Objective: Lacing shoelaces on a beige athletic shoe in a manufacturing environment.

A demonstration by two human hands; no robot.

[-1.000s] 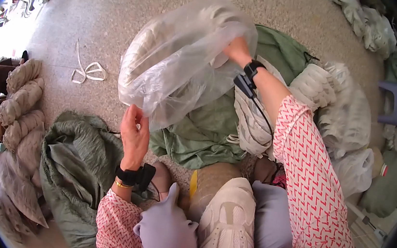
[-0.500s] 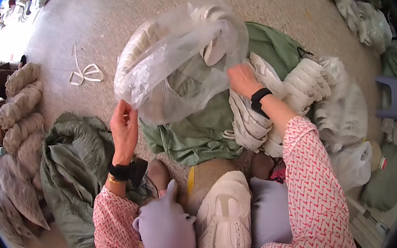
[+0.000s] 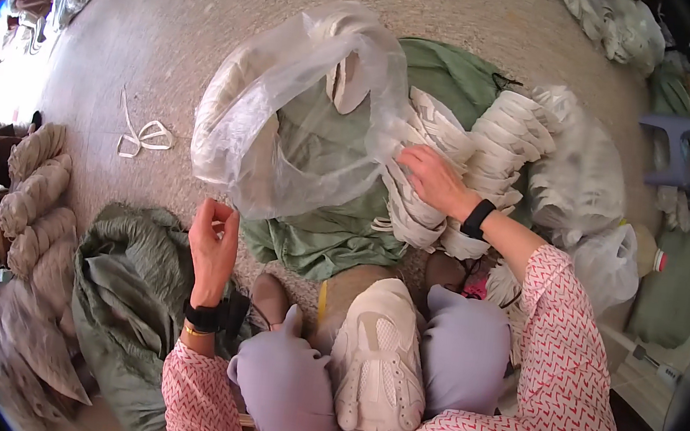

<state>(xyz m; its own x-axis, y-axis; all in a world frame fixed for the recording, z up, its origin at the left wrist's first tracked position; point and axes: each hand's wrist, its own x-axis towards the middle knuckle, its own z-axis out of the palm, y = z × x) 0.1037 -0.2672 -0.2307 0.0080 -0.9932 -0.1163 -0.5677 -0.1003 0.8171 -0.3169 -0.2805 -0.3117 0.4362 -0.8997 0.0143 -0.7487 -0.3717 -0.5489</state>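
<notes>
My left hand [image 3: 212, 244] pinches the lower edge of a big clear plastic bag [image 3: 297, 109] and holds it up; pale shoe parts show through it. Out to the right, my right hand [image 3: 433, 178] rests with spread fingers on a stack of white shoe parts [image 3: 431, 153] lying on a green cloth [image 3: 326, 239]. It grips nothing that I can see. A second stack of white parts [image 3: 513, 132] lies just beyond that hand. Between my knees, in lilac trousers, sits a white sneaker [image 3: 376, 362].
A crumpled green cloth [image 3: 122, 293] lies at my left. Beige bundles [image 3: 32, 191] line the far left edge. A loop of white strap [image 3: 143, 135] lies on the carpet. White bags [image 3: 587, 190], a green sack [image 3: 673, 292] and a purple stool [image 3: 680, 150] are at the right.
My right hand let go of the bag's top and came down onto the white stack. The bag sagged lower and to the left, still held by my left hand.
</notes>
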